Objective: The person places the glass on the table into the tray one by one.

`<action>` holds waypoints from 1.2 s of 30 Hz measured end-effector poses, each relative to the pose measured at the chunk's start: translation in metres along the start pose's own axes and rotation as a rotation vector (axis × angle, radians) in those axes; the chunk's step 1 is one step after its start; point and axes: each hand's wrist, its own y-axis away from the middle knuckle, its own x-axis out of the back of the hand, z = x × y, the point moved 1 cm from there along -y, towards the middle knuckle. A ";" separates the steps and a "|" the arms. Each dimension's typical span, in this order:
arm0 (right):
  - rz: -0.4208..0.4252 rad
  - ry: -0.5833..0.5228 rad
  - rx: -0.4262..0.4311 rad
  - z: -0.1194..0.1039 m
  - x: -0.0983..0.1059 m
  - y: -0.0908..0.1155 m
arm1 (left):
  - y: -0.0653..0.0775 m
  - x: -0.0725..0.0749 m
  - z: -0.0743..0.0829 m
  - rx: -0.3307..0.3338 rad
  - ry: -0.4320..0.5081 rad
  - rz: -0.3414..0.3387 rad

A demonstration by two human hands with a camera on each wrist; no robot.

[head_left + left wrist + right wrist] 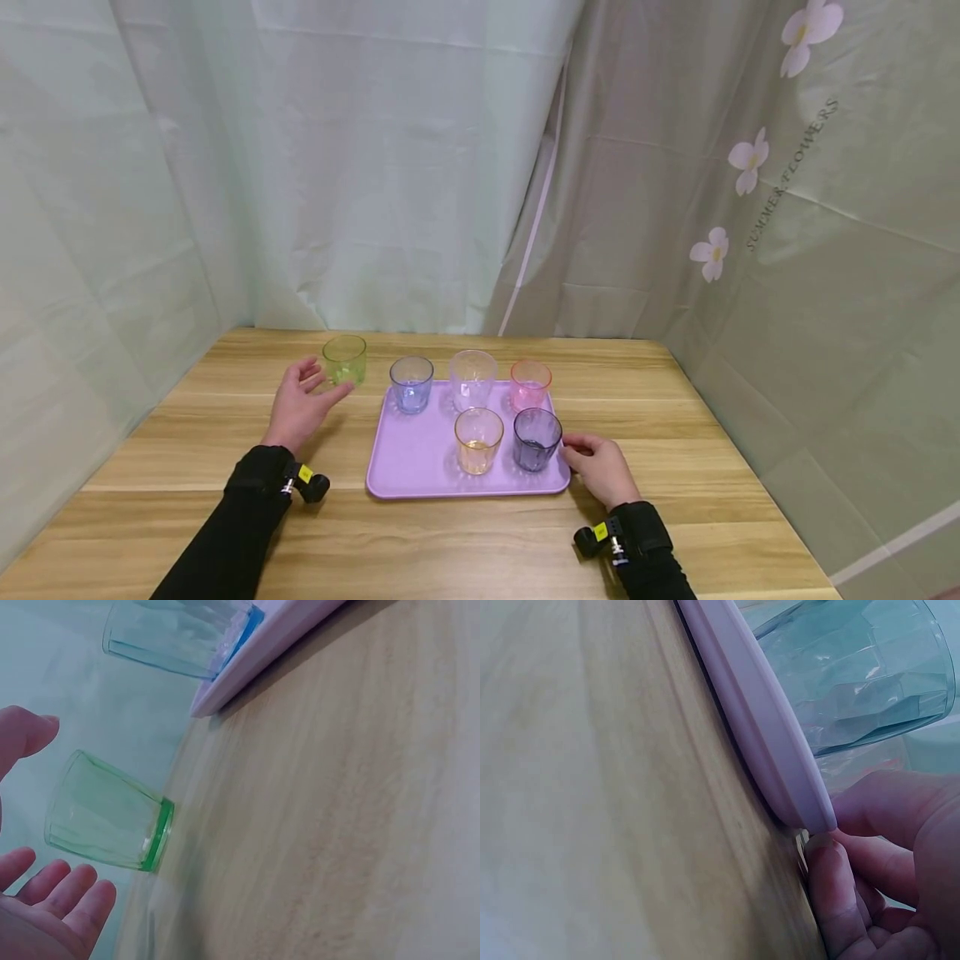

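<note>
My left hand (297,406) is spread around the near left side of a green glass cup (345,364), which stands on the table left of the tray. In the left wrist view, gaps show between the cup and both the thumb (30,736) and fingers (71,896). At its right front corner, the purple tray (416,467) is pinched at the rim by my right hand (600,467). On the tray are a blue cup (412,390), a clear pinkish cup (472,383), a pink cup (531,387), an amber cup (478,446) and a dark grey cup (536,446).
The wooden table (450,550) extends around the tray on all sides. Behind it hangs a pale curtain (375,167), and a flower-printed curtain (840,333) borders the right. A small camera is strapped to each black-sleeved wrist.
</note>
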 end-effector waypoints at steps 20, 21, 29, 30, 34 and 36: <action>-0.005 -0.011 -0.008 0.001 0.001 -0.001 | -0.015 -0.002 -0.011 0.035 -0.001 0.024; -0.004 -0.010 -0.006 0.001 0.001 -0.001 | -0.016 -0.002 -0.012 0.033 -0.002 0.021; -0.007 0.001 -0.012 0.002 0.002 0.000 | -0.022 -0.003 -0.018 0.041 -0.050 0.008; -0.006 0.003 -0.010 0.002 0.002 -0.001 | -0.023 -0.003 -0.018 0.041 -0.052 0.009; -0.003 0.011 -0.007 0.003 0.002 -0.002 | -0.027 -0.004 -0.018 0.045 -0.054 0.022; 0.000 0.011 -0.006 0.003 0.002 -0.002 | -0.028 -0.005 -0.018 0.049 -0.055 0.025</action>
